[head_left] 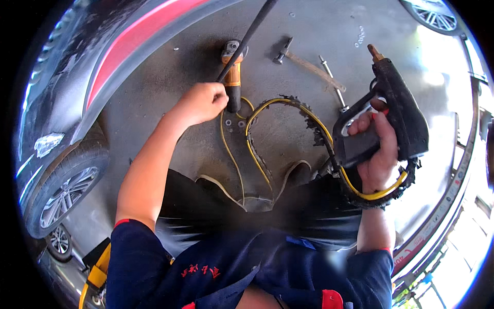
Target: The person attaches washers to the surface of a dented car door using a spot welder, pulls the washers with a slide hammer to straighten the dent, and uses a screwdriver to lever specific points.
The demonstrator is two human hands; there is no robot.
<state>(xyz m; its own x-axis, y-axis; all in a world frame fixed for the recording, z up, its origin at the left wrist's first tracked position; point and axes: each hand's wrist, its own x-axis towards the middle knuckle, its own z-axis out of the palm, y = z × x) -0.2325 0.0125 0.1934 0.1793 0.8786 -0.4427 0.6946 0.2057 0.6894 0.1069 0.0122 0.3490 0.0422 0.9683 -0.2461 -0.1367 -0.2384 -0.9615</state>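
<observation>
On the grey floor (195, 56) there lies an orange-and-black angle grinder (233, 77). To its right, a wooden-handled hammer (314, 70) reaches to a slim metal rod (325, 66). At upper right are small rings (361, 37) and a spoked car wheel (434, 19).

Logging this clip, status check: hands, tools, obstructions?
Left hand gripping black rod. Right hand holding black gun-shaped tool. Yellow cable crossing right wrist; grinder and hammer on floor.

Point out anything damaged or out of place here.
The yellow cable by the black welding gun looks damaged: its black outer covering is ragged and torn, leaving yellow exposed. Small rings also lie loose on the floor, toward the upper right.
</observation>
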